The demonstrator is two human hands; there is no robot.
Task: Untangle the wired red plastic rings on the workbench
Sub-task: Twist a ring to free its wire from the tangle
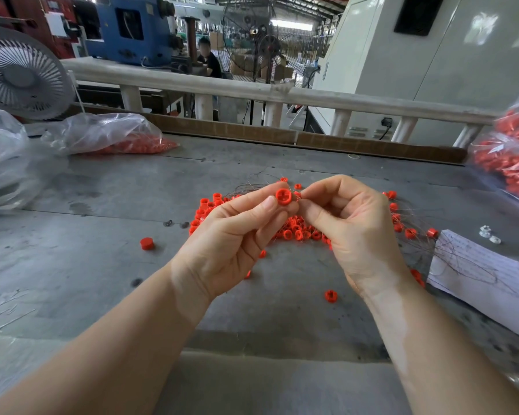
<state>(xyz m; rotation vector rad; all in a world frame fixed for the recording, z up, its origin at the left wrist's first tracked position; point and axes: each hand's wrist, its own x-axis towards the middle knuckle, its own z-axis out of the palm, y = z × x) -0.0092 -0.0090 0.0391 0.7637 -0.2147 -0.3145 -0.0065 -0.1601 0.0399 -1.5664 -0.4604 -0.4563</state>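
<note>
The left hand (237, 235) pinches one red ring (283, 196) between thumb and forefinger, held above the workbench (102, 265). At its 3 o'clock, touching it, the right hand (351, 226) pinches fine wire (299, 196). Beneath both lies the ring pile (294, 230), wire strands trailing toward 3 o'clock over a sheet of paper (489, 277). A loose cap (147, 243) sits at 9 o'clock.

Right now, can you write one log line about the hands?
left hand: pinches red ring | right hand: pinches wire | pile: on bench
</note>
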